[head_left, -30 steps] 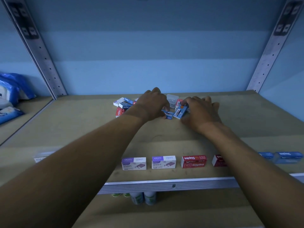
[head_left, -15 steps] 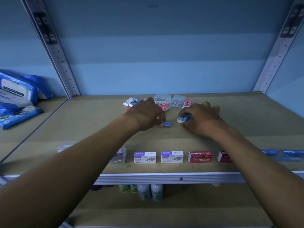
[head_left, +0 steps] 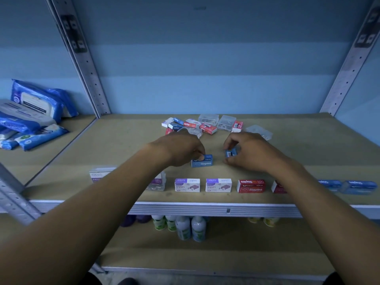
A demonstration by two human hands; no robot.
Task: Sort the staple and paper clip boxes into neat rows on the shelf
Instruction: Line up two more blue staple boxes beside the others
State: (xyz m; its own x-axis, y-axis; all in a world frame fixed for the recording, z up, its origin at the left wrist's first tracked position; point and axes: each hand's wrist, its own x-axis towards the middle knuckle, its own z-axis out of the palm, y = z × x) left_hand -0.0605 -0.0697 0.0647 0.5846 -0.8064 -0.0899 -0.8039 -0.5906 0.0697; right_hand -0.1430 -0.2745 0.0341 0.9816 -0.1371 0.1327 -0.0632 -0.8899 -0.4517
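Blue cardboard staple boxes (head_left: 202,160); rectangular, matte

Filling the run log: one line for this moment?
left hand: grips blue staples box | right hand: grips second blue box | front row: partly filled

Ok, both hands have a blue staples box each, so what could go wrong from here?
1. The forearms cross the front row; drawing back could nudge the red staples box or the white-and-purple staples boxes.
2. The right hand holds its blue staples box tilted, so it may land askew.
3. The left hand only pinches its blue staples box at one end, so it may swivel.
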